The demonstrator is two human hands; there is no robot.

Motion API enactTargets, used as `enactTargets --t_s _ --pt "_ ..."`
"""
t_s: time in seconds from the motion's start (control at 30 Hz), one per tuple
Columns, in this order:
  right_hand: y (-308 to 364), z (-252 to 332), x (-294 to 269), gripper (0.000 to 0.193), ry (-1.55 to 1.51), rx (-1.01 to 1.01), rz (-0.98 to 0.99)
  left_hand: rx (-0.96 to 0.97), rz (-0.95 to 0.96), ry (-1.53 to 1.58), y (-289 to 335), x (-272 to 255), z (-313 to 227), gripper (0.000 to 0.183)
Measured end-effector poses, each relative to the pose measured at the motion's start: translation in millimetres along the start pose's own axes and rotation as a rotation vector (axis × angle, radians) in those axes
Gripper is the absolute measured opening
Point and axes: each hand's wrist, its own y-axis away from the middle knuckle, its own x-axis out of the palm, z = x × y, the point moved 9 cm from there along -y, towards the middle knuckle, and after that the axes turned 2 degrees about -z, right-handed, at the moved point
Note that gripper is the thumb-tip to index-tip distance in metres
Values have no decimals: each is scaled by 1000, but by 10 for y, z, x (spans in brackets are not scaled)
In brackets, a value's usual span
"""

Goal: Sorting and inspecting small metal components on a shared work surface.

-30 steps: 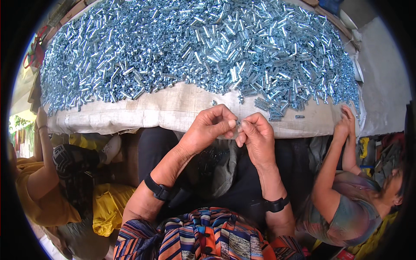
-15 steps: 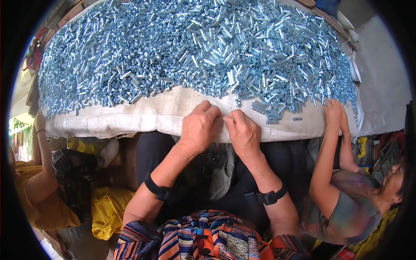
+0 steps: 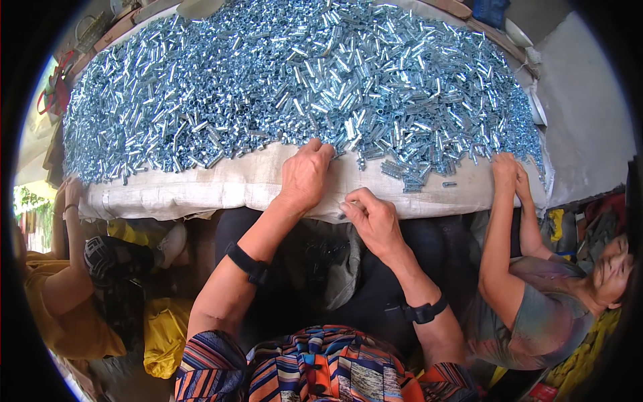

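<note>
- The broad heap of shiny blue-silver metal tubes and rings (image 3: 288, 87) lies beyond both of the person's hands, its long axis running left to right; its pieces point every way, though a few bright tubes just right of the left fingertips run roughly away from the body.
- The left hand (image 3: 307, 175) is the nearer one: its fingertips are at the heap's near edge, the forearm slanting forward and to the right. The fingers are curled and bunched narrow, and the back of the hand hides their tips, so whether they hold a piece I cannot tell.
- The right hand (image 3: 372, 220) sits closer to the body and well apart from the heap, over the near edge of the cloth. Thumb and forefinger are drawn close together, pointing left; a dark speck shows at the tips, too small to tell whether it is a held piece.
- A small blue-silver loose piece (image 3: 362, 164) lies at the heap's fringe, right of the left fingertips and straight beyond the right hand.
- Farther right lie a cluster of ridged grey-blue metal pieces (image 3: 408, 179) and a lone dark metal tube (image 3: 449, 184), its long axis left to right.
- Under everything is the surface, covered in pale woven cloth (image 3: 174, 191).
- A co-worker's hands (image 3: 508, 173) are at the heap's right end, well apart from the right hand.
</note>
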Motion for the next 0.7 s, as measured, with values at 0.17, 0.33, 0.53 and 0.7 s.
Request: enactTargets --t_s 0.17,0.33,0.53,0.7 --pt "-298 -28 -436 6 159 -118 -252 -33 -19 21 160 -69 192 11" --pt "-706 -81 -504 8 668 -253 -250 -18 -8 53 157 -87 204 15" --pt "-849 -38 -246 15 739 -345 -154 -6 -25 -8 165 -82 291 21" --pt "-777 -292 -344 16 741 -318 -119 66 -124 33 167 124 93 9"
